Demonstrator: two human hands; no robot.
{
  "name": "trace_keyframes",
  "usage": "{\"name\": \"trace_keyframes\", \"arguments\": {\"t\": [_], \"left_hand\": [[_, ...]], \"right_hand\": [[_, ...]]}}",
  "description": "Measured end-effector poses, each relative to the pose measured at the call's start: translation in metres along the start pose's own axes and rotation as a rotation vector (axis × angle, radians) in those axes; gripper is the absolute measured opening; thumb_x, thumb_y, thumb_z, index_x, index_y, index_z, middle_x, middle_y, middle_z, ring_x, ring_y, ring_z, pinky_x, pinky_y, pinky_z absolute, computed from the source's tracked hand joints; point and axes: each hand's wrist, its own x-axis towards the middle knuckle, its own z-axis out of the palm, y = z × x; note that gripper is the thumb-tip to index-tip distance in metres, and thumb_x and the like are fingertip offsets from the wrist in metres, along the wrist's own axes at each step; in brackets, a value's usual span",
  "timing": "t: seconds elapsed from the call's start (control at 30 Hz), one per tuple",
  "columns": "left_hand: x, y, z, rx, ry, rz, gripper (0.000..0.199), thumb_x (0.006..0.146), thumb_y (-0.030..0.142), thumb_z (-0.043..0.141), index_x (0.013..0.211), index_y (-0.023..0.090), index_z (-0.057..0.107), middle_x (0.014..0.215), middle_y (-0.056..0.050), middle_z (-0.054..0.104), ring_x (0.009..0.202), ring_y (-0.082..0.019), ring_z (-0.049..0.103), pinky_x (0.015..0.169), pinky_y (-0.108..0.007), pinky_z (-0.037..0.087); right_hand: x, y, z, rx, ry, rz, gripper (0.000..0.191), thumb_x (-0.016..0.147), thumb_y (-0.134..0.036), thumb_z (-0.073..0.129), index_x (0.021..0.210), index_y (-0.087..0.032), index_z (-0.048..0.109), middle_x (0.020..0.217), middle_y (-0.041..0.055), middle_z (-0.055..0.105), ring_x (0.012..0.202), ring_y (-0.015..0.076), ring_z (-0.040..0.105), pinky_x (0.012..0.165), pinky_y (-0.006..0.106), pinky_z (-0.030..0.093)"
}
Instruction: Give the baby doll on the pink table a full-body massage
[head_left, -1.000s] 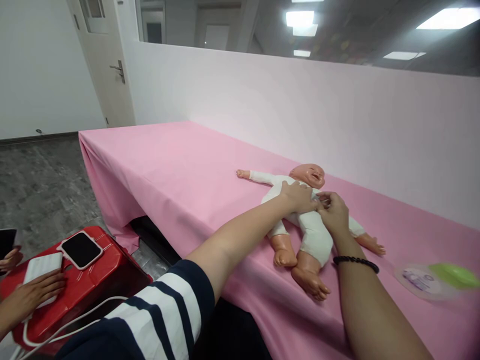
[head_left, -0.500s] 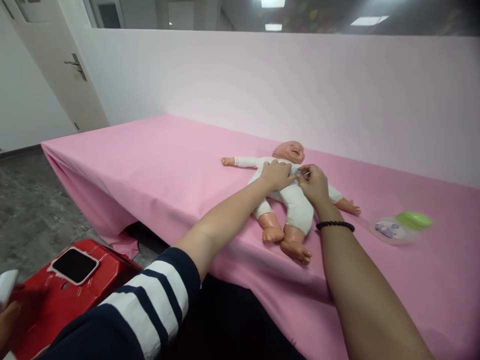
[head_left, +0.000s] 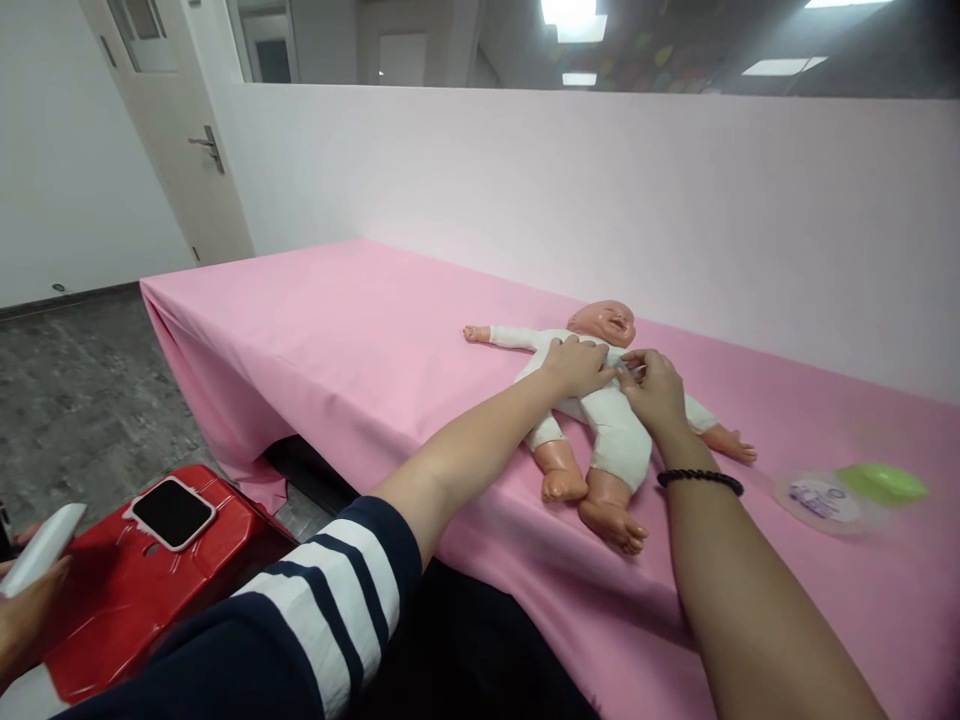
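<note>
A baby doll (head_left: 619, 430) with a white cloth body and plastic head, hands and feet lies on its back on the pink cloth, feet toward me. My left hand (head_left: 577, 366) rests over the doll's chest, its fingers lying flat on the cloth and its thumb toward my other hand. Just beside it, at the upper chest, my right hand (head_left: 654, 390) has its thumb and fingers pinched together. What sits between those fingertips is too small and partly hidden to name. A black beaded bracelet circles my right wrist.
The pink-covered table (head_left: 315, 320) runs along a white wall. At right lies a clear bottle (head_left: 825, 500) with a green cap, blurred. Lower left, a phone (head_left: 172, 512) lies on a red stool-like surface (head_left: 112, 600); another person's hand (head_left: 34, 610) holds a white object (head_left: 45, 545).
My head view has shifted, so everything sits lower and farther right. Both hands keep nearly the same place on the doll. The other person's hand and white object show more at left.
</note>
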Motion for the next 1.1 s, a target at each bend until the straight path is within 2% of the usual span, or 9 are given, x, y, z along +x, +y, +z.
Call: {"name": "trace_keyframes", "arguments": {"t": [0.17,0.47,0.7,1.1], "left_hand": [[0.0014,-0.0021,0.0018,-0.027,0.059,0.006,0.04,0.1,0.042,0.04,0.118,0.016,0.063,0.134,-0.011,0.064,0.127,-0.032,0.051,0.104,-0.051,0.041],[0.0006,-0.0011,-0.0026,-0.026,0.085,-0.014,0.035,0.098,0.039,0.044,0.114,0.017,0.065,0.124,-0.01,0.069,0.118,-0.031,0.057,0.098,-0.047,0.045],[0.0008,-0.0006,-0.0047,-0.039,0.079,-0.03,0.032,0.098,0.038,0.044,0.109,0.017,0.066,0.118,-0.011,0.07,0.118,-0.03,0.058,0.098,-0.043,0.044],[0.0007,-0.0013,-0.0043,-0.05,0.06,-0.035,0.033,0.099,0.039,0.043,0.112,0.019,0.064,0.123,-0.009,0.068,0.119,-0.028,0.056,0.1,-0.042,0.043]], "right_hand": [[0.0004,0.0031,0.002,0.022,0.021,-0.024,0.021,0.076,-0.033,0.055,0.093,-0.02,0.056,0.094,0.0113,0.061,0.074,0.023,0.053,0.078,0.043,0.049],[0.0025,0.0017,0.002,0.046,0.023,-0.019,0.017,0.075,-0.022,0.057,0.092,-0.02,0.056,0.092,0.0102,0.06,0.082,0.0254,0.057,0.081,0.042,0.049],[0.0037,-0.001,0.001,0.067,0.013,0.001,0.017,0.076,-0.019,0.056,0.093,-0.019,0.057,0.095,0.0099,0.061,0.082,0.0239,0.056,0.083,0.042,0.049],[0.0033,-0.002,0.0036,0.103,0.031,0.018,0.017,0.076,-0.021,0.056,0.093,-0.019,0.057,0.093,0.0086,0.06,0.081,0.0222,0.054,0.083,0.04,0.048]]}}
